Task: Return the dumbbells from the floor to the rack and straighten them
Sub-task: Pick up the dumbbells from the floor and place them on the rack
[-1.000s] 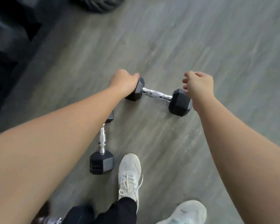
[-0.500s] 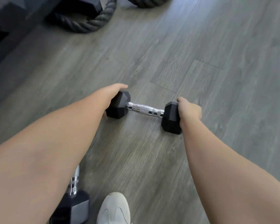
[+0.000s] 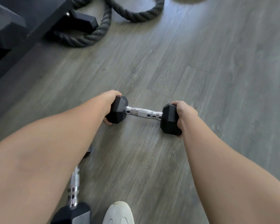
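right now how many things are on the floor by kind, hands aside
dumbbells: 2, one gripped at its ends, one near the left arm
battle rope: 1
rack base: 1
shoe: 1
total: 5

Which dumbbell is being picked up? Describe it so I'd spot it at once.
Start at the grey plank floor, below the coiled black rope. The dumbbell lies crosswise mid-floor. Unlike the second dumbbell by the white shoe, both hands clasp its ends.

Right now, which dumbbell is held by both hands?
The far dumbbell, lying crosswise: left hand and right hand grip its heads. The near dumbbell lies untouched.
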The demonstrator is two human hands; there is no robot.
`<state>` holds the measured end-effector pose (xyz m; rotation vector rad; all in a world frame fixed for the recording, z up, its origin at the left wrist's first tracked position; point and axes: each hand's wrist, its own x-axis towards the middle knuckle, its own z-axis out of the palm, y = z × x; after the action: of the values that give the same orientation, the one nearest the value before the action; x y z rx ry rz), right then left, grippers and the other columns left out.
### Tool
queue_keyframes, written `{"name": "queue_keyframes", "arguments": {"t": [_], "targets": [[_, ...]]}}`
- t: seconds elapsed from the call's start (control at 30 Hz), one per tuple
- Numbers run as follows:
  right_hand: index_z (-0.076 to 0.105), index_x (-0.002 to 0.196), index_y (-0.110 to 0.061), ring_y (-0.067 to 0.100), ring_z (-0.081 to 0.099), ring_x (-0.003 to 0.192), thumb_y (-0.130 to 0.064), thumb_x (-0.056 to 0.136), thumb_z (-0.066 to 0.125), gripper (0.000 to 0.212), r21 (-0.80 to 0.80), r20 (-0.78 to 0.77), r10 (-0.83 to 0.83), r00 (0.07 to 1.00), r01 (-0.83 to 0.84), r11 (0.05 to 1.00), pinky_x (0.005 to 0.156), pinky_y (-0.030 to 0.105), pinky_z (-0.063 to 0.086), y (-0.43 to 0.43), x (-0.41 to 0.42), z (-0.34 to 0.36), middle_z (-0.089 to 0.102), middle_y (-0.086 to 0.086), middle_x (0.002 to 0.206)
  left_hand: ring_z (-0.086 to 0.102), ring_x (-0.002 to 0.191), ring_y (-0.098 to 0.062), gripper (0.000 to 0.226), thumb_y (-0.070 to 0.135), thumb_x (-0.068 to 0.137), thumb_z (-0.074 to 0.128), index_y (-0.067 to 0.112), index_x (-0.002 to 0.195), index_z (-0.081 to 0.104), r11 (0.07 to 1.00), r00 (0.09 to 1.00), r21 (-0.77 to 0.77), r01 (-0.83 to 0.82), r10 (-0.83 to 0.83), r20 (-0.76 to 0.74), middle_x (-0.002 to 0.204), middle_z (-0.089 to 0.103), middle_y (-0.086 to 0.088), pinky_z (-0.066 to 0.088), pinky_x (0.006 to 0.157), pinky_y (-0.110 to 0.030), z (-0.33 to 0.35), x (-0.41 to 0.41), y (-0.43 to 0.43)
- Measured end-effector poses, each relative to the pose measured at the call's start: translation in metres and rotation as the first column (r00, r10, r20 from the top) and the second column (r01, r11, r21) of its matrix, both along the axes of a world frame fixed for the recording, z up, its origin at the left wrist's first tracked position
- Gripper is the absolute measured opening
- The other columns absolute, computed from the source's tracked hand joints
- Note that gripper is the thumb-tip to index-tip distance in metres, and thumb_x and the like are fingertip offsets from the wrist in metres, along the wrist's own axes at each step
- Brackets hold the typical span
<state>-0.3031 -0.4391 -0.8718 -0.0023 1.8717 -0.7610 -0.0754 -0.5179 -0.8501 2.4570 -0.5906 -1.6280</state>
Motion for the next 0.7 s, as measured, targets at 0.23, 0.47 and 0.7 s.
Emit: {"name": "queue_keyframes", "arguments": {"t": [0.23,0.47,0.7], "targets": [[0.061,0.078,-0.019,0.024,0.061,0.063,-0.030,0.062,0.074,0.023,-0.096,-0.051,0.057,0.997,-0.061,0.994,0.059,0.033,0.045,-0.041,0.005,0.178,0.069,0.003,0.076,0.062,0.076,-0.031,0.029,0.042,0.076,0.070,0.017,0.082,0.057,0.982,0.989,-0.115,-0.149,0.147,-0.028,0.084,0.064,-0.009,0.051,0.066,-0.063,0.186,0.012,-0.008],[0.068,0.100,-0.017,0.029,0.067,0.084,-0.035,0.064,0.076,0.041,-0.175,-0.139,0.229,0.963,-0.251,0.952,0.072,0.039,0.052,-0.126,0.073,0.501,0.072,0.005,0.095,0.064,0.093,-0.032,0.028,0.041,0.076,0.069,0.024,0.097,0.061,0.914,0.936,-0.205,-0.350,0.333,-0.116,0.098,0.067,-0.006,0.051,0.075,-0.057,0.494,0.084,-0.043],[0.061,0.085,-0.013,0.025,0.062,0.071,-0.037,0.066,0.082,0.036,-0.343,-0.159,0.344,0.925,-0.379,0.860,0.053,0.031,0.045,-0.205,0.181,0.791,0.067,0.005,0.088,0.061,0.078,-0.034,0.053,0.039,0.069,0.075,0.021,0.116,0.059,0.736,0.797,-0.305,-0.604,0.565,-0.215,0.090,0.065,-0.010,0.047,0.064,-0.066,0.781,0.189,-0.076]]}}
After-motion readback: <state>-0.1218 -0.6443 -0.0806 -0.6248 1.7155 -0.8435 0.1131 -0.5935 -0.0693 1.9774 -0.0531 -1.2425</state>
